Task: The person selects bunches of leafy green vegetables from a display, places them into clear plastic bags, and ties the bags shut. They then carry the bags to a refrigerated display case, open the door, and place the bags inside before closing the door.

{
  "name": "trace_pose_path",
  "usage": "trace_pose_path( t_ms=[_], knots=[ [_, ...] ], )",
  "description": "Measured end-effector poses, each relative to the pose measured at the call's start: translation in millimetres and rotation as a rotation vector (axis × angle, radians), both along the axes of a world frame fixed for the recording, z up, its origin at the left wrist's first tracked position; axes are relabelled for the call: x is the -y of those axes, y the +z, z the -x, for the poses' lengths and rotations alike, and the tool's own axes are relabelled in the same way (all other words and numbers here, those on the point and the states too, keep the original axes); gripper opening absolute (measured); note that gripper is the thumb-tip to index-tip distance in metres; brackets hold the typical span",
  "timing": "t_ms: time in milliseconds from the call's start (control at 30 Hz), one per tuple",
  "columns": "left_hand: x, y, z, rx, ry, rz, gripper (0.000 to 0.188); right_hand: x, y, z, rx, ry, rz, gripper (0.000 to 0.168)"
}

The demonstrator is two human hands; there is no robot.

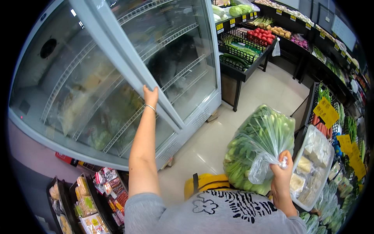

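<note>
In front of me on the left stands a glass-door display fridge [198, 112] with wire shelves [178, 73]. My left hand [151, 96] reaches out and grips the door frame [133, 71] between the two glass panes. Behind the fogged glass, pale bagged goods [87, 82] show only dimly. My right hand [282, 168] holds a large clear plastic bag of leafy green vegetables [257, 140] by its knotted neck. The bag hangs close to my body, above the floor.
A white tray of bagged pale blocks [312, 166] is at my right, near yellow signs [326, 112]. Ahead are a vegetable stand [244, 73] and red tomatoes [261, 36]. Black crates of packaged food [87, 201] sit lower left. A yellow object [204, 184] is below me.
</note>
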State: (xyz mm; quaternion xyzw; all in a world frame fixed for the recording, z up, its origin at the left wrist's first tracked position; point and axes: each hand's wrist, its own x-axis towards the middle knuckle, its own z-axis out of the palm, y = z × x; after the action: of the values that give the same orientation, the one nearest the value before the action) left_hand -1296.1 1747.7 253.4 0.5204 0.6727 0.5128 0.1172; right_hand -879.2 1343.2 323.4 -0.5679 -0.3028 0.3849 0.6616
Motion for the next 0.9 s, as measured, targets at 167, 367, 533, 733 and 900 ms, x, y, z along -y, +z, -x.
trace_pose_path(
  t_ms=[167, 367, 533, 733, 900],
  knots=[
    [-41, 12, -20, 0.094, 0.058, 0.062, 0.067, -25, -8, -33, -0.022, -0.134, 0.016, 0.024],
    [-46, -12, -5, 0.081, 0.005, -0.154, 0.052, -33, -15, -54, -0.098, -0.308, -0.041, 0.026],
    [14, -37, -48, 0.187, -0.248, -0.167, 0.055, -38, -11, -55, -0.056, -0.414, -0.014, 0.025],
    [129, 13, -123, -0.797, -0.418, -0.698, 0.062, -36, -26, -57, -0.049, -0.520, 0.037, 0.022],
    [87, 39, -197, -1.212, -0.803, -0.711, 0.039, -37, -17, -43, -0.036, -0.563, 0.050, 0.024]
  ],
)
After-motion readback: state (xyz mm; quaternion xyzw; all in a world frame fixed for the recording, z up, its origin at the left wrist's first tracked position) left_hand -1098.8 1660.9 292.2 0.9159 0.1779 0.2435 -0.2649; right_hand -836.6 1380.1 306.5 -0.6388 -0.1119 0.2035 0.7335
